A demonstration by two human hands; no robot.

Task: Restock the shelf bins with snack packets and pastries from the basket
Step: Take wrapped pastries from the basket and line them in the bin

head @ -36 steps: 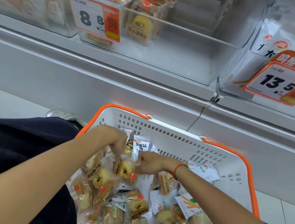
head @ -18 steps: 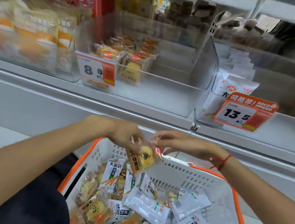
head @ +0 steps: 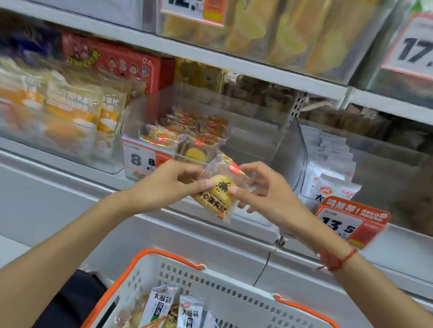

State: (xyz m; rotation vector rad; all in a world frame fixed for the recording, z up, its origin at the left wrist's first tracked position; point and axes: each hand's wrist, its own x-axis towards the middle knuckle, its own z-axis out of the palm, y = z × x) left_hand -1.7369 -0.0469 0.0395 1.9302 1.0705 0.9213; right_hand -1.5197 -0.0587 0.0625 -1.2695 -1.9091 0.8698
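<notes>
A wrapped yellow pastry (head: 218, 189) in clear film is held up in front of the shelf. My left hand (head: 170, 185) pinches its left side and my right hand (head: 264, 192) pinches its right side and top corner. Just behind it stands the clear pastry bin (head: 252, 138) with the 8.8 price tag, holding several like pastries at its left. Below, the white basket (head: 220, 284) with orange handles holds several white snack packets (head: 188, 318) and pastries.
To the right, a clear bin (head: 327, 179) of white snack packets carries a 13.5 tag (head: 349, 221). Left of the pastry bin is a bin of orange-and-white bags (head: 51, 107). An upper shelf holds bins tagged 12.8 and 17.8.
Both hands lifted one pastry out of the basket and raised it to the front of the 8.8 bin. The view tilted up toward the shelves.
</notes>
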